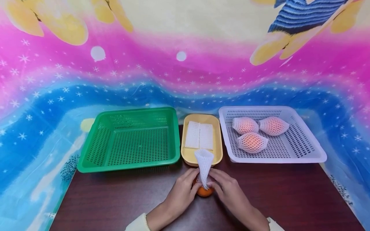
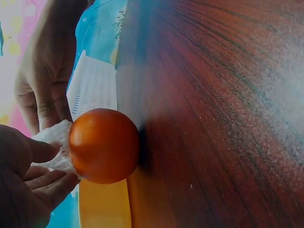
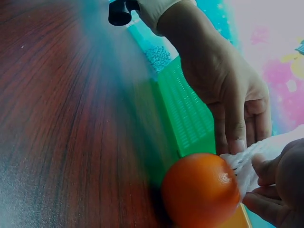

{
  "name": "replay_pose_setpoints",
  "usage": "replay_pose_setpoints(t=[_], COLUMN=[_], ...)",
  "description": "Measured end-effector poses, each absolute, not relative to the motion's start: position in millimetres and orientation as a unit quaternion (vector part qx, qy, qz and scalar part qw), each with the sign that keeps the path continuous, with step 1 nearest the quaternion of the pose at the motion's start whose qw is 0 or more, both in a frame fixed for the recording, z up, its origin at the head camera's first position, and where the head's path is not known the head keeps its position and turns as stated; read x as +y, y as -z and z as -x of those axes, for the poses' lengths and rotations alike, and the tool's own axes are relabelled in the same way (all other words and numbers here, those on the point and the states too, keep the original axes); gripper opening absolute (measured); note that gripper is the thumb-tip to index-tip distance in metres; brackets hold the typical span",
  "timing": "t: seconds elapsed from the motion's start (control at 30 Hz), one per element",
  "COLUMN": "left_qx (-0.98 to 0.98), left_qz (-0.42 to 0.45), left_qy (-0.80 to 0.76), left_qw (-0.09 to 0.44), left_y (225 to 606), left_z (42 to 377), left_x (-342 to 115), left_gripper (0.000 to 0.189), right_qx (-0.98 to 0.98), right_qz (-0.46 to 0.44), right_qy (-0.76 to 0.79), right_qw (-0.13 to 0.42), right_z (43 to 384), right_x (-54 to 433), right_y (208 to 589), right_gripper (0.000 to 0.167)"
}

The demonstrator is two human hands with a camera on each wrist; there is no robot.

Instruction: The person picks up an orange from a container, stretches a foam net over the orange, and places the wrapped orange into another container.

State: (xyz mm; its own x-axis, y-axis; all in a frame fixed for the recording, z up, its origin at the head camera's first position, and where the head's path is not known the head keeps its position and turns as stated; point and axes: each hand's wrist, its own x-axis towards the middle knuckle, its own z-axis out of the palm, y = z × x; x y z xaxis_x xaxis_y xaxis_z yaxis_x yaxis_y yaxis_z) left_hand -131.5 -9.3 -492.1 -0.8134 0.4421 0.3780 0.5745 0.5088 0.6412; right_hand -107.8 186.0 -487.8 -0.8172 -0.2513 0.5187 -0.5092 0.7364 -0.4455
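An orange [image 1: 205,192] sits on the table between the two hands, mostly bare in both wrist views. A white foam net sleeve [image 1: 204,162] rises from its top, with the lower edge spread over the fruit's upper part. My left hand [image 1: 182,188] pinches the sleeve's edge from the left, thumb toward me and fingers behind. On the other side my right hand [image 1: 231,190] pinches the edge too, its thumb [image 3: 265,166] against the netting. In the left wrist view the orange [image 2: 104,146] shows its smooth underside, while the fingers gather the sleeve [image 2: 56,137] at the top.
Behind the hands a yellow tray [image 1: 185,157] holds flat white net sleeves [image 1: 199,134]. To its left stands a green basket [image 1: 127,166] with a bare mesh bottom. The white basket [image 1: 277,159] at right contains three netted fruits [image 1: 252,142]. A patterned cloth hangs behind the table.
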Motion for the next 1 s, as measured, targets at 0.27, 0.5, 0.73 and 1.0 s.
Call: replay_pose_setpoints(t=[0.27,0.5,0.73,1.0], left_qx=[-0.869,-0.870,-0.871,-0.866], left_qz=[0.293,0.299,0.334,0.357], left_qy=[0.387,0.387,0.357,0.343], left_qw=[0.092,0.061,0.056,0.077], left_y=[493,495,502,511], left_z=[132,130,127,126], left_x=[-7,-13,-19,-24], left_gripper=[0.046,0.049,0.059,0.059], right_qx=[-0.923,-0.926,-0.925,-0.922], right_qz=[-0.189,-0.167,-0.212,-0.241], right_qy=[-0.264,-0.295,-0.272,-0.270], right_qw=[0.209,0.167,0.160,0.134], right_z=[109,106,102,100], right_x=[184,189,195,199], right_y=[490,486,489,498], right_gripper=[0.042,0.061,0.068,0.067])
